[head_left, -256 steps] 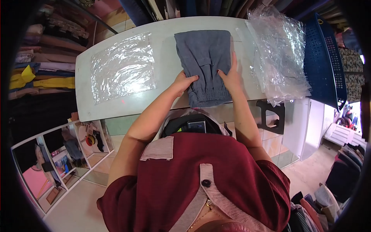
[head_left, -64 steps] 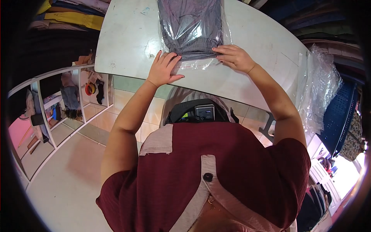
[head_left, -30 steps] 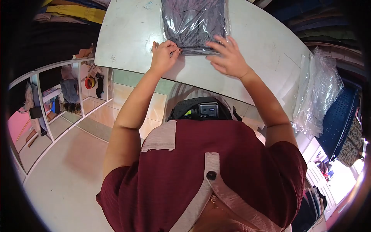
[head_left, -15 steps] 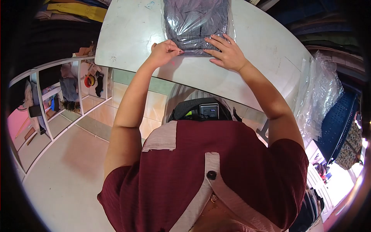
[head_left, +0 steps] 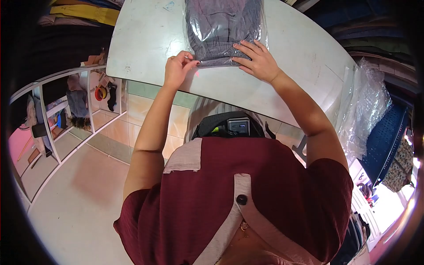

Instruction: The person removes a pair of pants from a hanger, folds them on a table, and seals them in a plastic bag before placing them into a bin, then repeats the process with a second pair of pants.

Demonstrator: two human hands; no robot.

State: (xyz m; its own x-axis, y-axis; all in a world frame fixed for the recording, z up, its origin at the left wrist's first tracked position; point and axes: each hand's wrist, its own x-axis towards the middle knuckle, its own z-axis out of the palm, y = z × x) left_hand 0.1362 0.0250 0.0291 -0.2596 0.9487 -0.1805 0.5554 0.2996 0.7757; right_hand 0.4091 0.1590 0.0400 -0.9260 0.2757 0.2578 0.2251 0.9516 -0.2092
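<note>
A dark grey folded garment [head_left: 221, 31] lies inside a clear plastic bag [head_left: 263, 33] on the white table. My left hand [head_left: 178, 70] is at the bag's near left corner, thumb and forefinger pinched together on its edge. My right hand [head_left: 260, 62] rests flat on the near right part of the bag, fingers spread, pressing on the plastic. Between the two hands the bag's near edge forms a narrow, straight strip. The far end of the bag runs out of view at the top.
The white table [head_left: 145, 44] has a curved edge in front of me. Crumpled clear plastic [head_left: 364, 106] hangs at its right end. Folded clothes [head_left: 84, 13] are stacked at the upper left, above a white-framed shelf [head_left: 90, 101]. A dark blue perforated basket [head_left: 388, 141] stands at right.
My left hand has moved left along the bag's near edge to its corner and turned more upright. My right hand has shifted only slightly. The bag's near edge lies a little closer to me.
</note>
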